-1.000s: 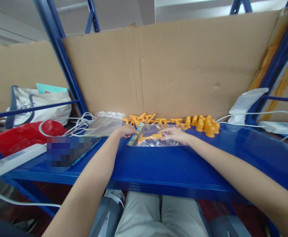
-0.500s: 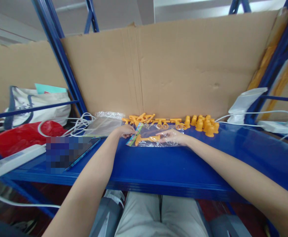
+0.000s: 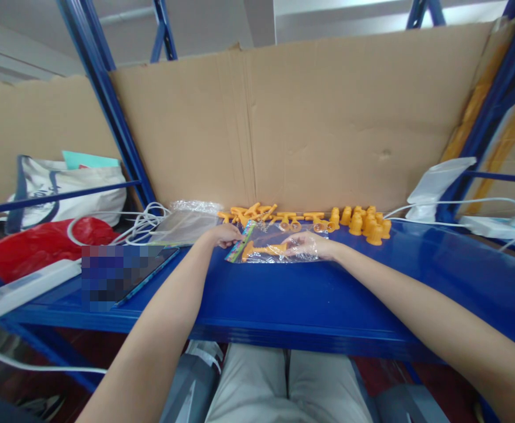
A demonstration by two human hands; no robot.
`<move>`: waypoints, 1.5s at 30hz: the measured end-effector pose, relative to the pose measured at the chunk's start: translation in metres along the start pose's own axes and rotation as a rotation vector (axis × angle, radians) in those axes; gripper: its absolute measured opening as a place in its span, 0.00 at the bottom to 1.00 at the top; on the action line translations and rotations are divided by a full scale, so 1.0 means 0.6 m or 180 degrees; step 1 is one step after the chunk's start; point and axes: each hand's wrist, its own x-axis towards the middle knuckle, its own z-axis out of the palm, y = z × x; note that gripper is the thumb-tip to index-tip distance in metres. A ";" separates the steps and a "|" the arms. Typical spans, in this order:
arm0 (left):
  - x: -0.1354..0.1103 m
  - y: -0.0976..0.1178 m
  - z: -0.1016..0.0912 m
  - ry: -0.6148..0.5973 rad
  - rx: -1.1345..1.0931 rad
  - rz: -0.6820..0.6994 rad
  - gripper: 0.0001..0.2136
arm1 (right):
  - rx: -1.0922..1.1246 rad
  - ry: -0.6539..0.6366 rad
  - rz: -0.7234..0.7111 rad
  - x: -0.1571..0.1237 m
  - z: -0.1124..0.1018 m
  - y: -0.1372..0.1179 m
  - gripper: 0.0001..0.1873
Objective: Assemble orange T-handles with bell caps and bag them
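Note:
A clear plastic bag (image 3: 268, 254) with a coloured header strip lies on the blue shelf (image 3: 310, 294). An orange plastic part (image 3: 264, 249) sits inside it. My left hand (image 3: 223, 234) pinches the header end of the bag. My right hand (image 3: 307, 244) grips the other side of the bag over the orange part. Behind the bag, orange T-shaped parts (image 3: 279, 216) lie in a row along the cardboard. A cluster of orange cone-shaped parts (image 3: 365, 223) stands to their right.
A cardboard sheet (image 3: 310, 117) walls off the back. Empty clear bags (image 3: 187, 222) and white cables (image 3: 145, 220) lie at left, beside a tablet (image 3: 125, 273), a red bag (image 3: 37, 244) and a white tote (image 3: 72, 188). A white power strip (image 3: 498, 226) sits at right.
The orange part has slid left, deeper into the bag toward the header strip. My right hand has closed on the bag. My left hand has stayed put.

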 end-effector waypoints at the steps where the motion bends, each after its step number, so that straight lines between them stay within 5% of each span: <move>1: 0.000 0.000 0.000 0.0002 -0.0017 0.0002 0.15 | 0.0007 -0.0004 0.0009 0.000 0.000 0.000 0.15; 15: -0.005 0.007 0.001 0.0045 -0.0060 -0.0035 0.12 | -0.0028 -0.0220 0.0034 -0.008 -0.009 -0.011 0.15; 32: -0.003 0.014 -0.001 0.0279 -0.0072 -0.0184 0.08 | -0.0043 0.0199 0.0260 -0.008 -0.034 -0.003 0.10; 38: -0.005 0.015 -0.003 0.0641 0.0054 -0.0340 0.10 | -0.0021 0.0323 0.0297 -0.013 -0.026 -0.013 0.10; 45: -0.008 0.003 -0.017 0.0591 0.0463 -0.0327 0.09 | 0.0116 0.0151 0.0375 -0.022 -0.027 -0.020 0.07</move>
